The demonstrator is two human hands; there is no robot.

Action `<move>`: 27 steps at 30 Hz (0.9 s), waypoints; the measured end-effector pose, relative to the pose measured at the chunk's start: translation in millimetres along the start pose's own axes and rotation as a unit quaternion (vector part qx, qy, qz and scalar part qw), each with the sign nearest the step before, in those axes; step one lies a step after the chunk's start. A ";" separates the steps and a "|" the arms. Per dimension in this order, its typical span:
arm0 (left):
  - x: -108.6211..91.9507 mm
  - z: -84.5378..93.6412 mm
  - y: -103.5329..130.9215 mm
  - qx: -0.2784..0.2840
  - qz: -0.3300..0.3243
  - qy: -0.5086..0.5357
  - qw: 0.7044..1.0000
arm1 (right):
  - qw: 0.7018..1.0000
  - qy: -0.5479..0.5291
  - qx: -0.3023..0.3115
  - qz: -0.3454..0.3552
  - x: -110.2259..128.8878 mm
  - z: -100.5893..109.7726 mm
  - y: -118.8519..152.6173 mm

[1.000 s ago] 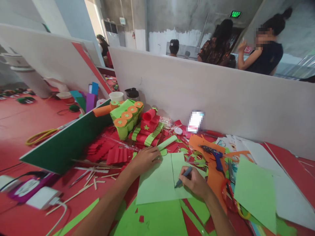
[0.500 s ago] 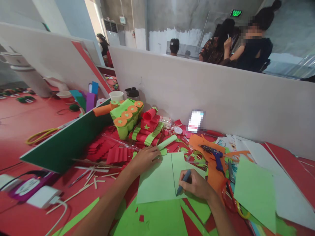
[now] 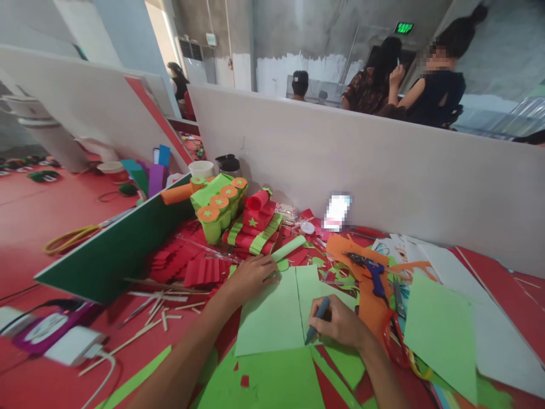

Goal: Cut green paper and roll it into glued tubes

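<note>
A pale green sheet of paper (image 3: 268, 318) lies before me, with a dark, slightly wavy line running down it. My right hand (image 3: 338, 321) grips a dark grey-blue marker (image 3: 322, 311), its tip on the paper at the line's lower end, near the bottom edge. At the sheet's upper left, my left hand (image 3: 253, 278) rests flat with fingers stretched over the paper. Its fingertips are beside a rolled light green tube (image 3: 289, 249); whether they touch it I cannot tell. Brighter green paper (image 3: 259, 378) lies underneath, nearer to me.
At right are a blue glue gun (image 3: 376, 276), red-handled scissors (image 3: 389, 335) and another green sheet (image 3: 440, 335). Behind stand a green-and-orange paper model (image 3: 219, 199) and a phone (image 3: 338, 211) against the white partition (image 3: 361, 159). Wooden sticks (image 3: 164, 318) and a green board (image 3: 114, 255) are left.
My right hand has moved the marker slightly down toward the sheet's bottom edge, and the dark line is longer. My left hand has stayed in place.
</note>
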State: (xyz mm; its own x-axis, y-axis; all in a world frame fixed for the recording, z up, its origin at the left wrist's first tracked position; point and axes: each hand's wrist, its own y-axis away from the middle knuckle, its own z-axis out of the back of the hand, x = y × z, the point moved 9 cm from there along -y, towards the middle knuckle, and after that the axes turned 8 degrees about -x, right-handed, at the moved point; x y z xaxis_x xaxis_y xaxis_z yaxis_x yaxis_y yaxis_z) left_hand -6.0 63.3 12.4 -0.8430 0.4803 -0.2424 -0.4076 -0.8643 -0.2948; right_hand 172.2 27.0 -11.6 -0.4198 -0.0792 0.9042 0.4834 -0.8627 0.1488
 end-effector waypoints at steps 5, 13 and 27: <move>-1.4 0.3 -0.2 0.003 -0.005 -0.005 1.000 | 1.000 -0.013 0.006 0.021 6.9 4.3 2.9; -14.5 4.3 2.1 0.005 -0.092 0.000 0.996 | 0.955 0.005 -0.281 0.095 10.5 73.1 6.4; -25.7 8.0 6.9 0.012 -0.137 0.019 0.990 | 0.888 0.299 -0.298 0.183 -9.2 53.4 -13.7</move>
State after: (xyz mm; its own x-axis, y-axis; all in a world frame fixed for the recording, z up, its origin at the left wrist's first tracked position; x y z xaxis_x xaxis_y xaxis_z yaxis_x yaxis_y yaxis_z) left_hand 10.1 43.8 23.9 -0.6861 0.7019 -0.1910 -0.6276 -0.7040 -0.3324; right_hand 210.5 66.3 -0.6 -0.7371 -0.5063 0.4477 0.2542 -0.8215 -0.5105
